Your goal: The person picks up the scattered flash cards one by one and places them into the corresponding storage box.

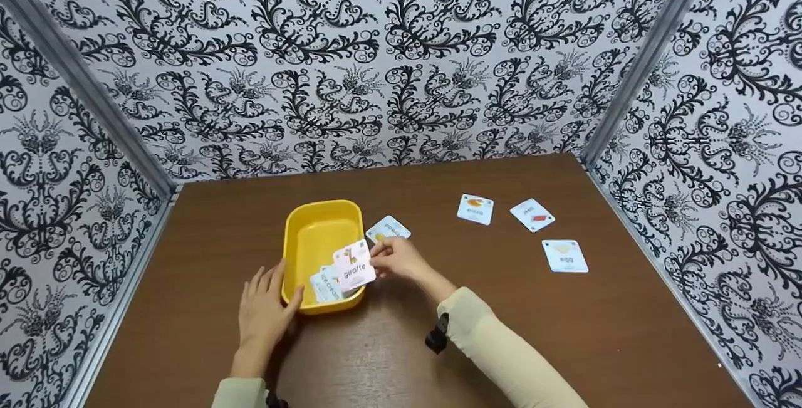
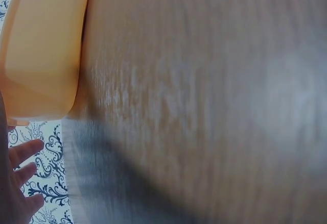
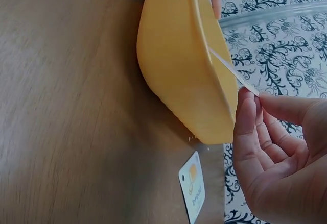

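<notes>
A giraffe flashcard (image 1: 354,266) is pinched by its right edge between the thumb and fingers of my right hand (image 1: 398,259). It is held above the near right part of a yellow plastic tray (image 1: 289,232). The right wrist view shows the same card (image 3: 232,72) edge-on, across the tray's rim. Inside the tray lies an ice cream flashcard (image 1: 324,286), partly hidden by the giraffe one. At the tray's near left side rests my left hand (image 1: 266,304), fingers extended along the wall and thumb at the rim. The left wrist view shows some spread fingers (image 2: 25,173).
Right beside the tray lies a bread flashcard (image 1: 388,228), partly behind my right hand. Farther right on the brown table (image 1: 438,345) are a pizza card (image 1: 475,210), a beet card (image 1: 532,215) and an egg card (image 1: 564,256). Patterned wall panels (image 1: 351,82) enclose the table.
</notes>
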### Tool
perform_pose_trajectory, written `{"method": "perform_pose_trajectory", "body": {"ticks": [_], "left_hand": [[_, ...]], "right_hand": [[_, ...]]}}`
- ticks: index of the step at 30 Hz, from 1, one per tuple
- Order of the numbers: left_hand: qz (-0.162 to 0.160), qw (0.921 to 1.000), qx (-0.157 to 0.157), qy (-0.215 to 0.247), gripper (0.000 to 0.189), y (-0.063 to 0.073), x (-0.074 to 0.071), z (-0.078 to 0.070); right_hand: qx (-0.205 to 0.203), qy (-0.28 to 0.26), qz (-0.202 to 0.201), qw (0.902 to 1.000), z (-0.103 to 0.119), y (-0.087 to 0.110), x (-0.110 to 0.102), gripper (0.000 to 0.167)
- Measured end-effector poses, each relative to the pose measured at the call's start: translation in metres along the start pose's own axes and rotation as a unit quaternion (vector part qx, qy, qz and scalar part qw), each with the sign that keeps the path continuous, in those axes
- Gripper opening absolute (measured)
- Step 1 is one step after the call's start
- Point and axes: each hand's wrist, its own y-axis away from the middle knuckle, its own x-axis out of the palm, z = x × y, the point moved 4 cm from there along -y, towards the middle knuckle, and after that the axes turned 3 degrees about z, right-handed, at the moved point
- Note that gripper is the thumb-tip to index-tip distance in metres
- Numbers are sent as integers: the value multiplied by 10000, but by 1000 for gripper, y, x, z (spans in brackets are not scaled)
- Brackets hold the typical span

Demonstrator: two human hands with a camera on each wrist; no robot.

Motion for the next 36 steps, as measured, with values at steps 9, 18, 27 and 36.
{"method": "perform_pose_trajectory", "body": {"ticks": [9,18,27,36], "left_hand": [[-32,10000,2,-14,71,0,-1,-1],[-43,10000,-4,33,70,1,1,0],[50,10000,-42,-18,71,1,-1,-1],[95,9999,-55,40,71,0,-2,-1]], "right_hand": [[208,102,-56,9997,-3,-1,6,11],[3,418,-120,9991,-6,2,0,13],[-89,588,-293,9978,-18,11,-21,15],[20,816,-646,9946,-33,21,-47,12]]}}
